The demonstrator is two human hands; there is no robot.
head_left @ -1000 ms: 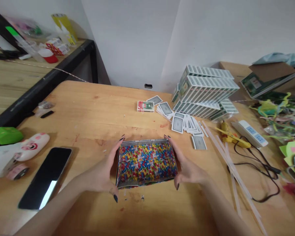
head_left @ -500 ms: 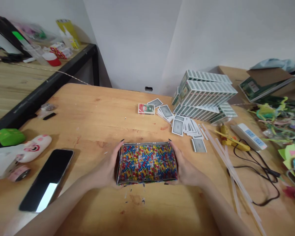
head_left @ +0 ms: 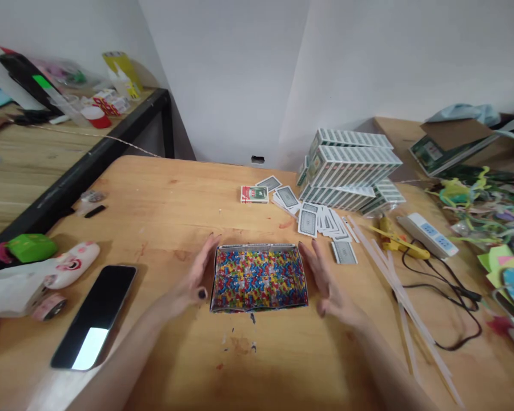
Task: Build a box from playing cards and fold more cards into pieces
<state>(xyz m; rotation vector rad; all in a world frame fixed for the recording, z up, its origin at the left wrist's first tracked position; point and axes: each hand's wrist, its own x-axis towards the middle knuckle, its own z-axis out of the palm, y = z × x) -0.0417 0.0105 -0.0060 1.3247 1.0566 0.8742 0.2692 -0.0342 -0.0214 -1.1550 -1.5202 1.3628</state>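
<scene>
A shallow rectangular open box (head_left: 260, 279) with a bright multicoloured pattern inside lies on the wooden table in front of me. My left hand (head_left: 192, 282) is just off its left side, fingers apart and holding nothing. On the other side, my right hand (head_left: 328, 282) is spread beside the box's right edge; whether its fingertips still touch the rim I cannot tell. Behind the box sits a red and green card pack (head_left: 254, 194). Loose playing cards (head_left: 308, 220) lie face down to its right, with a small stack of cards (head_left: 345, 252) nearer my right hand.
Stacked card cartons (head_left: 351, 165) stand at the back right. A yellow glue gun (head_left: 389, 237), a power strip (head_left: 428, 234) and long translucent sticks (head_left: 402, 297) lie on the right. A phone (head_left: 95, 317) and a white toy-like figure (head_left: 68, 265) lie on the left.
Both hands have let go of the box's sides and opened outward. The box now lies on the table, slightly lower in tilt. The camera view has shifted a little.
</scene>
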